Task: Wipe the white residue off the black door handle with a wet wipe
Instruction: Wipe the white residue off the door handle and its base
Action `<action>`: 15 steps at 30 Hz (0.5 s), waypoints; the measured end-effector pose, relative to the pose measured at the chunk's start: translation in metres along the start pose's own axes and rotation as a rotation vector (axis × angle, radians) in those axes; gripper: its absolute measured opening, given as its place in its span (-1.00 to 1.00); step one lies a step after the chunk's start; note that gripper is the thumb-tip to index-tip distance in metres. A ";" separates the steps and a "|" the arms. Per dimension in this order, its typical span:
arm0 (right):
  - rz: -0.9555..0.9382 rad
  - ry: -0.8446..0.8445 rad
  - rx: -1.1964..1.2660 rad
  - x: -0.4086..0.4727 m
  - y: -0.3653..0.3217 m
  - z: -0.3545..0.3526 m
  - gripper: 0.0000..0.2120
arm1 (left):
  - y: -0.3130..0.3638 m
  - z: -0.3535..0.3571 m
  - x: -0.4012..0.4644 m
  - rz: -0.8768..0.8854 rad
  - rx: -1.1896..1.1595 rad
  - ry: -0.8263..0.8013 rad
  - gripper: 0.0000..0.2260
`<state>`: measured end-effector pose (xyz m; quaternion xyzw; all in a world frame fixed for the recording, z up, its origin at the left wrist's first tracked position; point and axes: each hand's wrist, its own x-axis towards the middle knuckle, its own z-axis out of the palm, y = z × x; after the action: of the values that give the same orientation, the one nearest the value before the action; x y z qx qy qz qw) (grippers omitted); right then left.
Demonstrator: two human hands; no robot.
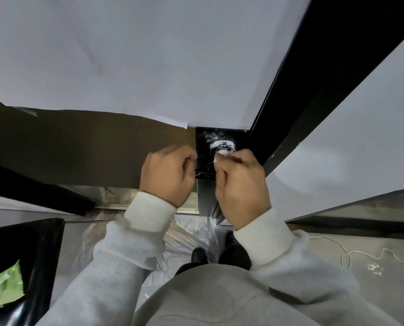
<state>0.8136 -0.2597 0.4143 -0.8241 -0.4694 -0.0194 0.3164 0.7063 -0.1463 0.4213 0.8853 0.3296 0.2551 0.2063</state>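
Note:
The black door handle plate [204, 151] sits at the door's edge, its round base [222, 145] smeared with white residue, and more white specks lie above it. My right hand [242, 184] pinches a small white wet wipe [224, 154] and holds it against the lower side of that round base. My left hand [167, 176] is just left of the plate, fingers curled, its fingertips at a black lever part [203, 172] between the two hands. The lever is mostly hidden by my hands.
White sheet [125, 55] covers the door above; brown paper [78, 147] covers it left of the handle. A black door frame [314, 78] runs up to the right. Clear plastic sheeting [191, 231] lies on the floor by my shoes. A green wipe pack [8, 284] rests on a black seat at lower left.

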 end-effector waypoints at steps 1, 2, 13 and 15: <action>0.032 0.074 0.070 -0.004 0.001 -0.001 -0.87 | 0.000 0.000 -0.002 0.008 0.031 -0.017 -0.76; 0.077 0.149 0.144 -0.008 0.002 -0.003 -0.88 | 0.001 0.001 -0.005 0.016 0.069 -0.033 -0.78; 1.288 0.035 1.692 0.011 -0.007 0.011 -0.80 | 0.004 0.005 -0.009 -0.041 0.152 -0.037 -0.85; 1.310 -0.002 1.716 0.010 -0.006 0.013 -0.81 | 0.002 0.006 -0.009 -0.042 0.135 -0.032 -0.85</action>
<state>0.8108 -0.2427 0.4102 -0.4184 0.2055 0.4898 0.7368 0.7054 -0.1552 0.4148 0.8941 0.3610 0.2138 0.1568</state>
